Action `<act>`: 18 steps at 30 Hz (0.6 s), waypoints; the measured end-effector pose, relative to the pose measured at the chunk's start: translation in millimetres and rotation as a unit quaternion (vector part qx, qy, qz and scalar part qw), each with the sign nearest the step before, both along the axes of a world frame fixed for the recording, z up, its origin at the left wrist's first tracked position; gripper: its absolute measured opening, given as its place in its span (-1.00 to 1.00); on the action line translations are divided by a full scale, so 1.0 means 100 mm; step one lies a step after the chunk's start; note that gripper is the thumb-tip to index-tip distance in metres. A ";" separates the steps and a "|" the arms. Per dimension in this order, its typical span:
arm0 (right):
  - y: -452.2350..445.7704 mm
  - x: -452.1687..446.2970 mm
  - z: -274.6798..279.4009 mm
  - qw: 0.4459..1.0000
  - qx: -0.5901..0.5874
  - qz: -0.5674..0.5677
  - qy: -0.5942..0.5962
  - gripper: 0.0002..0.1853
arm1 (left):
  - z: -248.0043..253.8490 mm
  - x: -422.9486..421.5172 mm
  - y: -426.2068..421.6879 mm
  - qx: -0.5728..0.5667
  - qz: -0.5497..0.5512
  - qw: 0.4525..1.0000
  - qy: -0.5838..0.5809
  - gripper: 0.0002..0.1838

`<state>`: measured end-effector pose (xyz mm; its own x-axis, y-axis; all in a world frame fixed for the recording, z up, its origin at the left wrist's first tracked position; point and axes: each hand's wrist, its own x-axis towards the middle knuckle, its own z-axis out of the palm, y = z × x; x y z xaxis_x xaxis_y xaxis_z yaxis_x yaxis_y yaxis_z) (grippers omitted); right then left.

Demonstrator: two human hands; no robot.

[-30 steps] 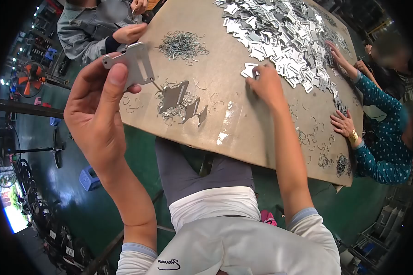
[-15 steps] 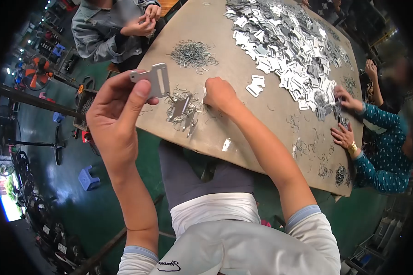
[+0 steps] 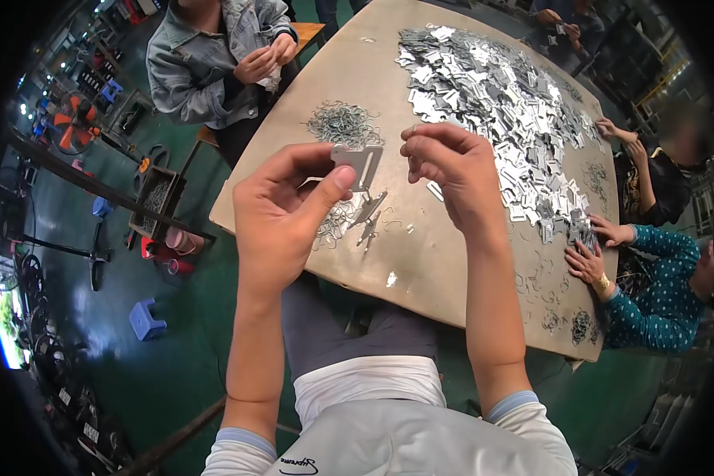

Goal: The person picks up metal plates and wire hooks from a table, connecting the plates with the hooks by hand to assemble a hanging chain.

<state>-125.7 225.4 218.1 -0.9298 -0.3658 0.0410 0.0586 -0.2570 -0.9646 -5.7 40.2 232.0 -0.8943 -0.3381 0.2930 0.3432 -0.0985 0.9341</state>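
My left hand [image 3: 282,214] pinches a flat metal plate [image 3: 357,168] with a long slot, holding it up over the table. Facing it, my right hand [image 3: 452,170] is raised with thumb and fingers pinched together; a thin bit of bent wire [image 3: 414,128] shows at the fingertips, mostly hidden. Under the plate, a couple of metal plates with wires on them [image 3: 368,213] lie on the tabletop. Loose bent wires [image 3: 333,226] are scattered beside them, partly behind my left hand.
A big heap of metal plates [image 3: 492,95] covers the far right of the table [image 3: 420,270]. A pile of bent wires [image 3: 343,125] lies beyond my left hand. Several people work around the table; one person's hands [image 3: 591,250] are at the heap's edge. A blue stool [image 3: 147,319] stands on the floor.
My right hand has lifted off the tabletop by the loose wires and come up beside the plate. My left hand has moved right with the plate, bringing both hands close together.
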 end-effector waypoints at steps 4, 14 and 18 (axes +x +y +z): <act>0.09 0.28 0.55 0.998 -0.034 0.022 0.048 -0.79 | 0.03 -0.12 0.18 0.011 -0.037 0.999 -0.012 -0.71; 0.36 0.39 0.61 0.984 0.034 -0.033 0.171 -0.85 | 0.07 -0.30 0.61 -0.031 -0.064 0.997 0.029 -0.75; 0.44 0.35 0.57 0.971 0.076 -0.084 0.209 -0.85 | 0.03 -0.35 0.75 -0.122 -0.008 0.990 0.068 -0.80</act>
<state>-90.6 269.6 274.8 -0.8908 -0.2407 0.3853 -0.3768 -0.0826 -0.9226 -40.5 115.0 235.0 -0.8459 -0.2292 0.4816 0.4671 0.1175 0.8764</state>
